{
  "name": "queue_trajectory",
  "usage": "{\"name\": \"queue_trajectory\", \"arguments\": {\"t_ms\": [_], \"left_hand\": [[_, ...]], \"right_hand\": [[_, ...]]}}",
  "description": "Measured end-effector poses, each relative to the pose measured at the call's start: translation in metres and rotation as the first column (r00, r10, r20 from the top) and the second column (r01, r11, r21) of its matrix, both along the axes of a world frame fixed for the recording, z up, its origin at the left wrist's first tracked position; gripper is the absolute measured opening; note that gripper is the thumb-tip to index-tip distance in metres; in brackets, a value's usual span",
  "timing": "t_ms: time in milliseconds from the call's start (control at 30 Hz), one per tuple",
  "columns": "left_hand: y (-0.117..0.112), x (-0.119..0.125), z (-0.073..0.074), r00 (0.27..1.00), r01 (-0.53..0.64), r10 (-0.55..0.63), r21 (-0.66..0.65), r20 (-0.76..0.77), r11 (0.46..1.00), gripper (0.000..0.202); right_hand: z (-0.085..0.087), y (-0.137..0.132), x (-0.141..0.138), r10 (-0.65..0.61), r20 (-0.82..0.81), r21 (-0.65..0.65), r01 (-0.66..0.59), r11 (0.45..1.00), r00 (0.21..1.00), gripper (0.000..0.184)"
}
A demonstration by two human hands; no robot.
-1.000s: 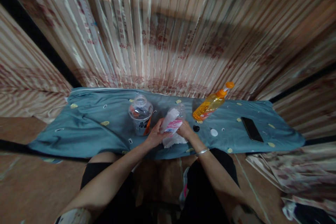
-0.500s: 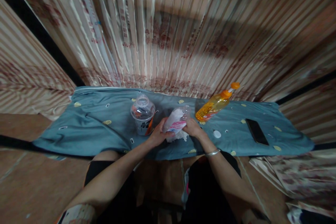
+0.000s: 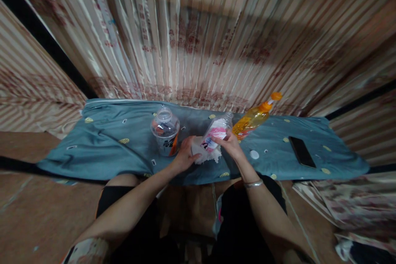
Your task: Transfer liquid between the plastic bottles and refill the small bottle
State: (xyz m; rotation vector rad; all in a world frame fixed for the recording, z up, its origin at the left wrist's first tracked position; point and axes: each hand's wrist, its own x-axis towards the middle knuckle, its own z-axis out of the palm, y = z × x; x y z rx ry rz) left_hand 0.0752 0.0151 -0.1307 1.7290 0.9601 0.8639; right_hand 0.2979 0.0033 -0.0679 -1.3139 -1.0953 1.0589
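Bottle (image 3: 219,131) slants neck-first toward the back edge of the table (image 3: 102,144), its side in the right hand's (image 3: 230,144) curled grip, the half-curled left hand (image 3: 185,156) pinching what looks like white paper (image 3: 206,156).

Left hand (image 3: 183,156), right hand (image 3: 229,143) — curled

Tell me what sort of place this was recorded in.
Probably a small curtained-off nook, perhaps in a home, though I can't be sure: pleated curtains hang behind and at both sides, a patterned cloth covers a narrow surface, and the floor looks tiled.
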Motion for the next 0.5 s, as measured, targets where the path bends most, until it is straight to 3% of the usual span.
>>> {"name": "queue_trajectory", "arguments": {"t_ms": [233, 500], "left_hand": [[0.001, 0.003, -0.02, 0.995, 0.013, -0.003, 0.104, -0.095, 0.994, 0.067], [0.006, -0.002, -0.022, 0.991, -0.025, 0.042, 0.133, -0.129, 0.991, 0.064]], "right_hand": [[-0.006, 0.004, 0.004, -0.087, 0.051, 0.014, 0.086, 0.996, 0.995, 0.055], [-0.013, 0.007, -0.009, -0.071, 0.221, -0.011, 0.075, 0.997, 0.973, 0.059]]}}
